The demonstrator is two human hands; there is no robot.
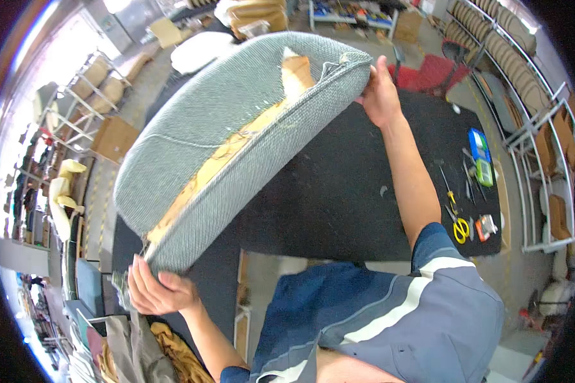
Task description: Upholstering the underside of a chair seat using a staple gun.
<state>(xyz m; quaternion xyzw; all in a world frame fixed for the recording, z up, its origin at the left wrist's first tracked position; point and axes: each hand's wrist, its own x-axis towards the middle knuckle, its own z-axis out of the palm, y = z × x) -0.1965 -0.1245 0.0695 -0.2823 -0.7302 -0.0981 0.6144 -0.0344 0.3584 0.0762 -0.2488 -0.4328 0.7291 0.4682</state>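
Upholstered seat shell held tilted above the black work table.

The left hand (pixel 156 290) grips the lower end of the one grey fabric-covered shell (pixel 223 140) and the right hand (pixel 380 92) grips its upper end. Risk: the loose fabric edge could slip and leave more foam uncovered. Count: one shell, one table (pixel 338 185), one yellow-handled scissors (pixel 460 228).

black table (pixel 338 191) | yellow scissors (pixel 459 228); blue box (pixel 479 147) | metal racks (pixel 530 127)
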